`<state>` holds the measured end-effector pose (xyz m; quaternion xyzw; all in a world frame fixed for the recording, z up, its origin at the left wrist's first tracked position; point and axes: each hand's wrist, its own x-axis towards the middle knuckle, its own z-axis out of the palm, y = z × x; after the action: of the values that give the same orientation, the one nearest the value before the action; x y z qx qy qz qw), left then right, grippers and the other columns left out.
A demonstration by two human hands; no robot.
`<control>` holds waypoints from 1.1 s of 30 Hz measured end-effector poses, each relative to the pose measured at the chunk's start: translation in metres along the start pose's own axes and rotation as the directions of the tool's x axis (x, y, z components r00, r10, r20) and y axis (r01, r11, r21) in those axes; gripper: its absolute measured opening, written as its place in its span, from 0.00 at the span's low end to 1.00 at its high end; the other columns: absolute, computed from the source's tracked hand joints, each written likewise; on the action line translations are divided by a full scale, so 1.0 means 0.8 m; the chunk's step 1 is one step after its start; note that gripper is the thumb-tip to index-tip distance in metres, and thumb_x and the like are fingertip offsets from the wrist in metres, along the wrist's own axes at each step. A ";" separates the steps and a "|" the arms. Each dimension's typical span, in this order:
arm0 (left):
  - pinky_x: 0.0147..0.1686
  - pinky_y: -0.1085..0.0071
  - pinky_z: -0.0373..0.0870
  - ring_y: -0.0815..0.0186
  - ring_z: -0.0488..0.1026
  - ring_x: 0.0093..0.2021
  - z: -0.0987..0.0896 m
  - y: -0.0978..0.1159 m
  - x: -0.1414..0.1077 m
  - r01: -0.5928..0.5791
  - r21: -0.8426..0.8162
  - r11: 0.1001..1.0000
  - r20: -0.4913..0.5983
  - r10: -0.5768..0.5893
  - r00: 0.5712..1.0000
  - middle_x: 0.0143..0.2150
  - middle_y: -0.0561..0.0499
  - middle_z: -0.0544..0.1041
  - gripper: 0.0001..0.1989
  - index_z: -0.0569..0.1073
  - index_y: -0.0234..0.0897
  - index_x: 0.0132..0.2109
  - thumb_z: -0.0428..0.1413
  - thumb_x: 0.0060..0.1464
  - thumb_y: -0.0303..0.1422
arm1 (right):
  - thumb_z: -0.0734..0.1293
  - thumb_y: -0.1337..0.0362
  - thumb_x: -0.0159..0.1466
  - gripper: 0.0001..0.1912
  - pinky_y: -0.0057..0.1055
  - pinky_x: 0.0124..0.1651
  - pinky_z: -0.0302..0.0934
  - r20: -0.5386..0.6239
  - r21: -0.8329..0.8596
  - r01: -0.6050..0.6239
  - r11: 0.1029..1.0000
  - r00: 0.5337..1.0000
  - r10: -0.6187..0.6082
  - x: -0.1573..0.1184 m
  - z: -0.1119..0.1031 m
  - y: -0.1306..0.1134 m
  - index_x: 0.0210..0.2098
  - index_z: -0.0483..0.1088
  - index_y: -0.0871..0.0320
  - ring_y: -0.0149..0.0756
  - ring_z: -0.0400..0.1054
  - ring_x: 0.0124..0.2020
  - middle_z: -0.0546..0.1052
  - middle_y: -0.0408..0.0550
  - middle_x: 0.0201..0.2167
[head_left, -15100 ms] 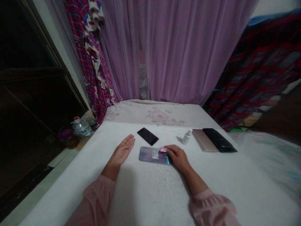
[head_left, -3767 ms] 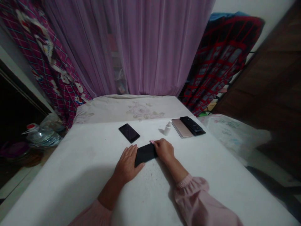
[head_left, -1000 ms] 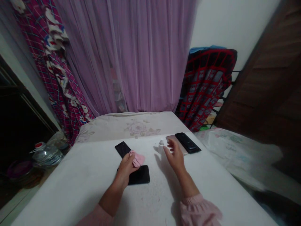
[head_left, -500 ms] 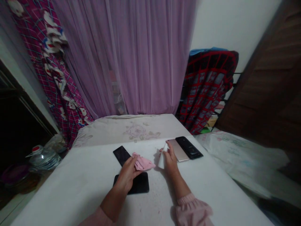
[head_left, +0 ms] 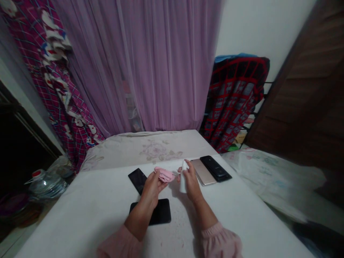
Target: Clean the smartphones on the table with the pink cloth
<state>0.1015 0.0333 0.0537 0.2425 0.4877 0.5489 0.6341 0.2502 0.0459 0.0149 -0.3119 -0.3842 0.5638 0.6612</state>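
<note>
My left hand holds a folded pink cloth between thumb and fingers, above the white table. In my right hand is a white spray bottle, upright, its top close to the cloth's right edge. Beneath my left wrist lies a black phone, partly hidden by the forearm. Another dark phone rests just behind my left hand. To the right of my right hand, a gold phone lies beside black phones that seem to overlap.
A floral cloth covers the far part of the white table. Purple curtains hang behind it. On the left stands a clear plastic bottle with a red cap. A red and black blanket hangs at the back right.
My left hand has lifted the pink cloth slightly up and to the right. My right hand has brought the spray bottle a little left and more upright, nearer the cloth. The view has shifted slightly.
</note>
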 end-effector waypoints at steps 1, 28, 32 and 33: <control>0.39 0.70 0.75 0.63 0.78 0.40 0.000 0.001 0.001 0.001 0.005 1.000 -0.006 -0.001 1.000 0.42 0.43 0.80 0.08 0.72 0.34 0.43 0.50 0.63 0.32 | 0.64 0.57 0.59 0.25 0.23 0.20 0.56 0.031 0.115 -0.055 0.992 0.998 0.052 0.000 0.001 -0.003 0.54 0.58 0.48 0.26 0.61 0.19 0.69 0.38 0.31; 0.47 0.63 0.74 0.61 0.79 0.39 -0.007 -0.004 0.026 0.025 -0.014 1.000 -0.005 -0.025 1.000 0.41 0.40 0.80 0.07 0.72 0.32 0.44 0.51 0.62 0.29 | 0.57 0.59 0.62 0.21 0.27 0.25 0.53 0.000 -0.801 0.201 0.564 0.942 -0.335 0.023 -0.012 0.021 0.53 0.63 0.57 0.32 0.60 0.18 0.65 0.37 0.20; 0.48 0.62 0.73 0.61 0.79 0.40 -0.007 -0.004 0.022 0.019 -0.028 0.999 -0.014 -0.019 1.000 0.40 0.40 0.80 0.06 0.72 0.32 0.42 0.52 0.61 0.28 | 0.57 0.60 0.60 0.20 0.30 0.27 0.53 -0.014 -0.876 0.151 0.458 0.941 -0.339 0.037 -0.021 0.028 0.50 0.67 0.57 0.35 0.60 0.19 0.66 0.39 0.18; 0.48 0.62 0.73 0.61 0.79 0.40 -0.008 -0.005 0.021 0.010 -0.030 0.999 -0.008 -0.010 1.000 0.41 0.40 0.80 0.05 0.72 0.32 0.42 0.53 0.60 0.29 | 0.57 0.60 0.60 0.20 0.30 0.28 0.53 -0.023 -0.890 0.135 0.435 0.941 -0.339 0.041 -0.024 0.030 0.50 0.67 0.58 0.36 0.60 0.20 0.66 0.40 0.19</control>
<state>0.0960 0.0463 0.0421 0.2284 0.4831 0.5539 0.6385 0.2572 0.0825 -0.0099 -0.6032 -0.5903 0.1533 0.5140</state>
